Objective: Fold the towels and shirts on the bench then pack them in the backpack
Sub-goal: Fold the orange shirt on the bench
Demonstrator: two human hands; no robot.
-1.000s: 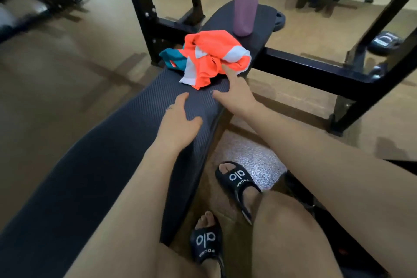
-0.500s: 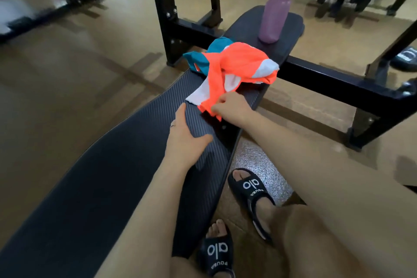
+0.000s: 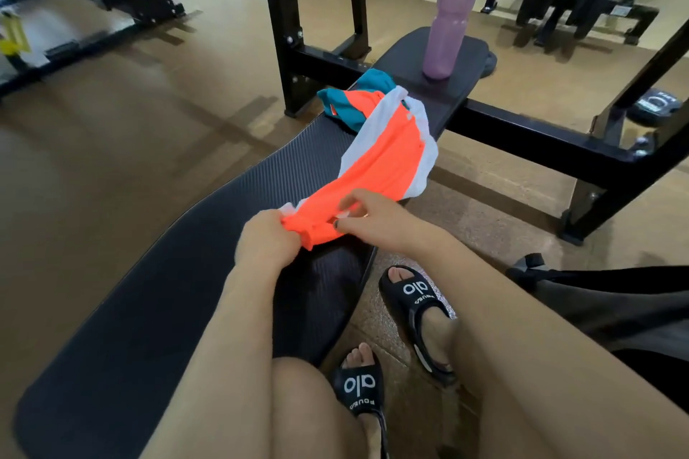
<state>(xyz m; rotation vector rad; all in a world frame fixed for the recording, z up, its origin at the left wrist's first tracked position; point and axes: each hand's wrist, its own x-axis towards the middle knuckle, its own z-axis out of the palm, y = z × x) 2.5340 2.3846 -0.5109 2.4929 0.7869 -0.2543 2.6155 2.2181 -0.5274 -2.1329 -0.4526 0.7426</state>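
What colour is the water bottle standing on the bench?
The water bottle is pinkish purple with a white cap, seen in the head view.

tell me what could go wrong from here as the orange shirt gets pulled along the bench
1. The orange shirt lies over the teal garment, so the pull by the left hand and right hand may drag it along, perhaps off the bench.
2. The shirt's right side overhangs the bench edge and could slip toward the floor.
3. The water bottle stands upright just beyond; snagged cloth might tip it.
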